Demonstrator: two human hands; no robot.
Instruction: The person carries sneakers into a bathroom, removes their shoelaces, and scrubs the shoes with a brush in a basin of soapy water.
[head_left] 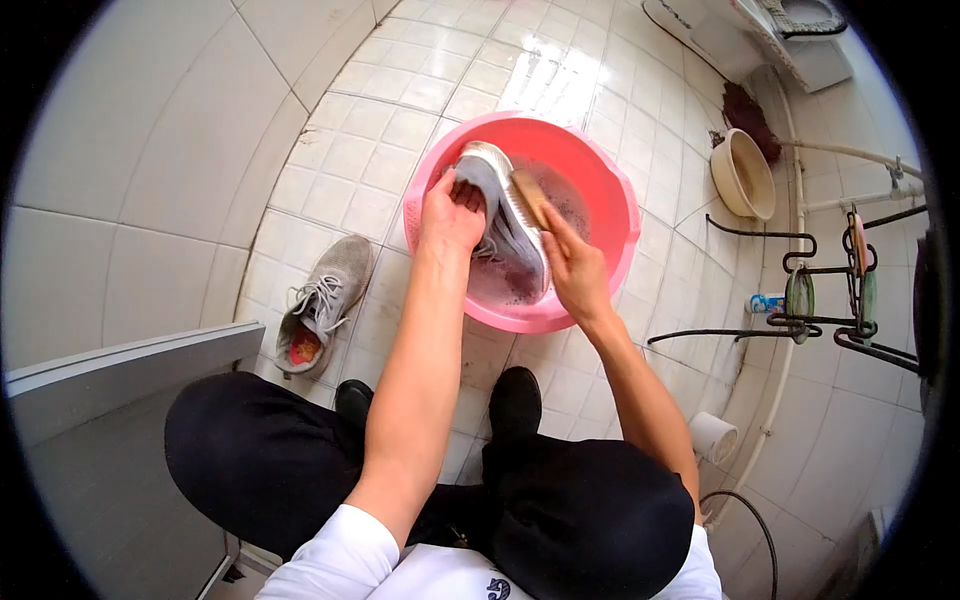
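Observation:
A grey sneaker [513, 235] with a white sole is tilted on its side over a pink basin [622, 215] of sudsy, murky water. My left hand [453, 210] grips the shoe at its opening, with the fingers inside it. In my right hand [577, 265] is a wooden scrubbing brush [530, 194], held against the sole's side edge. The bristles are hidden from me. A second grey sneaker [328, 298], with laces and a red insole, stands on the floor left of the basin.
White tiles [385, 165] cover the floor. A cream basin [743, 175] leans near the right wall, by pipes and a black metal rack [800, 325]. A white cylindrical container [713, 437] lies lower right. A grey panel [130, 375] stands at left.

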